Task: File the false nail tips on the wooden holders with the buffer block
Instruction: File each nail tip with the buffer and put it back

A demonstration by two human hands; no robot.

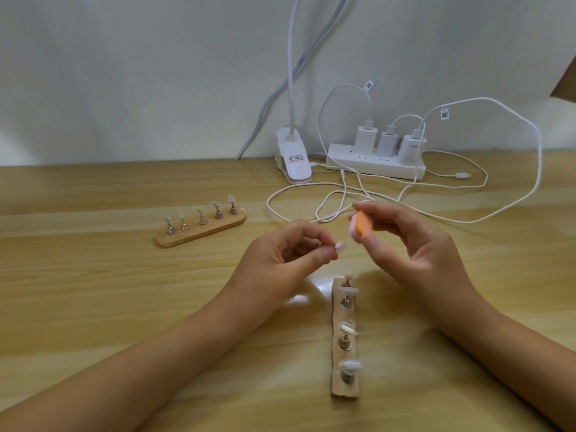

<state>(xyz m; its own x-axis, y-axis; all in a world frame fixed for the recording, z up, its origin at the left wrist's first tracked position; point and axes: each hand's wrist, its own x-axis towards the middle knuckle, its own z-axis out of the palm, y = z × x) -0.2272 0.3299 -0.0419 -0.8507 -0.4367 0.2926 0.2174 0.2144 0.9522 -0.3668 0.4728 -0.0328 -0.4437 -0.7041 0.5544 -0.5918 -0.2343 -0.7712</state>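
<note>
Left hand point(280, 254) holds one nail tip point(340, 245) raised above the tabletop point(93, 291) and clear of the near holder point(343, 390), presumably so that its edge can be turned freely to the abrasive. Its fingers point(324, 255) are drawn together, thumb and forefinger pinching the small peg beneath the tip, which leaves the tip itself bare and pointing toward the other hand. Right hand point(405, 244) grips the buffer block point(358, 227) with the thumb below and the fingers point(378, 210) above, clamped on its far end so that the orange face stays exposed and turned to the tip. Block and tip are just beside each other and not visibly touching (a narrow gap shows). Judgement: a filing stroke on this tip is about to be made. The near holder lies directly below the hands with other tips standing on it. The far holder point(199, 236), carrying five tips, sits well apart to the left, and neither hand is on it.
</note>
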